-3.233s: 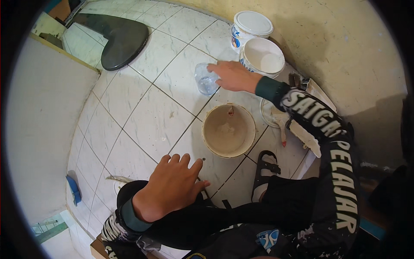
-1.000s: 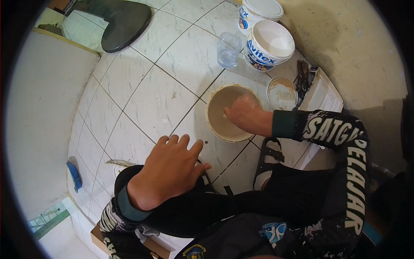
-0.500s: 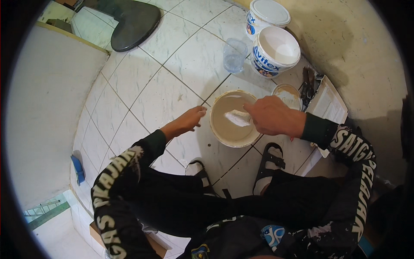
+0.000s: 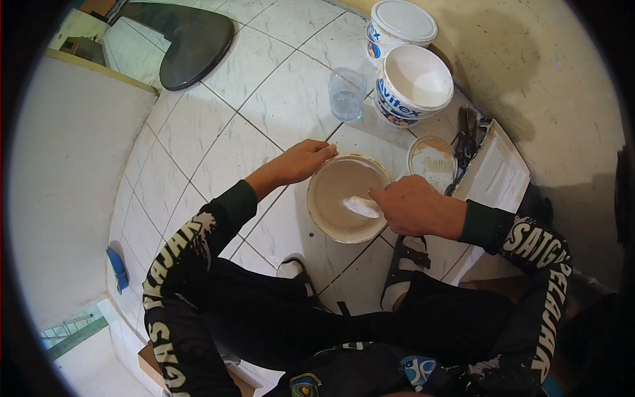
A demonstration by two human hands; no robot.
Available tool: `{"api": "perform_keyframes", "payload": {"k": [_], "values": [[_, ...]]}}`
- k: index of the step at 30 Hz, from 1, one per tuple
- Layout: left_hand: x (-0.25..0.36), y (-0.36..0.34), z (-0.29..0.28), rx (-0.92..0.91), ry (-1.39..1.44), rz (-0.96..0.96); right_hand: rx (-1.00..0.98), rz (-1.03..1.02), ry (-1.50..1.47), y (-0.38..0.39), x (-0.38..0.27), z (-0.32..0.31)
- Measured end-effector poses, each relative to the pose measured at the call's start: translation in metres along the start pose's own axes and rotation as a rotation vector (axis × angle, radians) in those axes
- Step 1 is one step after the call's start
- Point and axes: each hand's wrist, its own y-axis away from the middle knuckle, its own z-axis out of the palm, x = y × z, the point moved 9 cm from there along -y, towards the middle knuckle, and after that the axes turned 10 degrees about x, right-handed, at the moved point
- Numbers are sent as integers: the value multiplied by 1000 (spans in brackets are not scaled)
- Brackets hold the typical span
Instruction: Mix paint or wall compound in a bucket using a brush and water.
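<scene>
A round whitish bucket (image 4: 316, 218) with a pale, creamy layer inside stands on the floor in front of my feet. My left hand (image 4: 307, 160) is at its far left rim, fingers closed on the edge. Over the right side of the bucket, my right hand (image 4: 415, 206) is closed around a tool coated in white paste (image 4: 362, 206). The coated end reaches into the bucket; the handle is hidden in my fist, so its exact kind does not show.
Beyond the bucket stand a clear plastic container (image 4: 347, 96), an open white paint pail (image 4: 417, 83) and a lidded pail (image 4: 402, 21). A smeared round lid (image 4: 431, 159) lies right, near dark tools (image 4: 467, 135) and a white panel (image 4: 499, 165). A dark curved object (image 4: 202, 49) is far left.
My left hand has moved from beside the bucket onto its far left rim, and its fingers have closed there. My right hand still holds the coated tool, now slightly lower in view.
</scene>
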Motion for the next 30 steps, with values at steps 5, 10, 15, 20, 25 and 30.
{"api": "perform_keyframes", "payload": {"k": [5, 10, 15, 20, 25, 30], "values": [[-2, 15, -6, 42, -165, -62, -40, -4, 9, 2, -2, 1], [-5, 32, -7, 56, -384, -21, -35, -25, 19, -5, -5, 2], [-36, 44, 2, 80, -389, 11, -58, -39, 11, -12, -6, 1], [-60, 90, -7, 326, -204, -201, -62, -32, -43, -24, -32, -9], [-22, 178, -40, 573, -44, -305, 68, 26, -65, -26, -94, -56], [43, 340, -69, 810, 126, -488, 63, 7, 38, 10, -208, -149]]}}
